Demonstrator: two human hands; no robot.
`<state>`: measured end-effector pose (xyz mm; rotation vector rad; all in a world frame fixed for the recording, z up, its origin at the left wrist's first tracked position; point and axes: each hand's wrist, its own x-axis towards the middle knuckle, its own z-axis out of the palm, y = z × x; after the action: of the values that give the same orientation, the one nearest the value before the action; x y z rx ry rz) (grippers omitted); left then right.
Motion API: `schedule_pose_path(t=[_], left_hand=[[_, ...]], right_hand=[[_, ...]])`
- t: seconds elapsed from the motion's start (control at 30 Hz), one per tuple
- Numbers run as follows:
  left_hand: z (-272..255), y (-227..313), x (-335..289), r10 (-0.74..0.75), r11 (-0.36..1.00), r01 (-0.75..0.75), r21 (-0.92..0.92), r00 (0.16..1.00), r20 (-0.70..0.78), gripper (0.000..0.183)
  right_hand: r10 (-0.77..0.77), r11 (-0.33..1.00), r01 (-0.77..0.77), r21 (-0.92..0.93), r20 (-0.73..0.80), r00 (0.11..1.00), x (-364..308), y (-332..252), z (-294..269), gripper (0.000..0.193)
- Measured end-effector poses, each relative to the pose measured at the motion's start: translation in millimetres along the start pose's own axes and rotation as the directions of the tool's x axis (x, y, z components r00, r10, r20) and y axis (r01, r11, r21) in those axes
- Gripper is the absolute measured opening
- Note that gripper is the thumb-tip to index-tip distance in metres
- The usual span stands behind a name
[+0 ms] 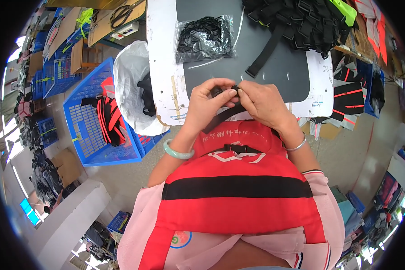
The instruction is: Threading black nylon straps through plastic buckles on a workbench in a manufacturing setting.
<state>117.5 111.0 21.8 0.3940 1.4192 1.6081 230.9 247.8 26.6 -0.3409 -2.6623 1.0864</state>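
Over the front edge of the table, my left hand point(207, 102) and my right hand point(263, 104) meet, both closed. Their fingertips pinch a small black plastic piece on a black webbing strap point(224, 118); its exact shape is mostly hidden by the fingers. The strap hangs below the hands toward my red apron. Beyond them, a clear plastic bag point(202, 39) full of small black plastic parts lies on the table's dark top. At the far right sits a heap of black straps with buckles point(301, 24), and one strap end point(261, 58) reaches toward my right hand.
The white-edged table point(166, 96) has a dark grey top. Left of it, a white sack point(130, 76) with black material leans by a blue crate point(83, 130) holding red and black pieces. Scissors point(120, 17) lie at the far left. Striped black and orange pieces point(348, 94) stand right.
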Motion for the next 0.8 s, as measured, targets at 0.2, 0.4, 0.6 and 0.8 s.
schedule_pose_path(t=[0.2,0.4,0.6,0.8], left_hand=[[-2.2,-2.1,5.5,-0.158,0.985,0.162,-0.066,0.986,0.056,0.014],[-1.2,4.7,7.3,-0.182,0.983,0.181,0.037,0.982,0.042,0.014],[-3.6,2.5,7.6,0.038,0.949,-0.026,0.315,0.999,-0.031,0.012],[-3.1,6.6,5.4,0.318,0.8,-0.286,0.527,0.948,0.033,0.006]], right_hand=[[0.202,0.972,-0.183,0.15,-0.124,0.971,-5.8,5.8,17.6,0.013],[0.162,0.978,-0.122,0.169,-0.251,0.954,-6.4,10.6,34.3,0.011],[0.092,0.978,-0.052,0.201,-0.198,0.976,3.3,2.7,28.5,0.021],[0.208,0.947,-0.197,0.254,-0.015,0.978,4.4,-6.5,5.9,0.027]])
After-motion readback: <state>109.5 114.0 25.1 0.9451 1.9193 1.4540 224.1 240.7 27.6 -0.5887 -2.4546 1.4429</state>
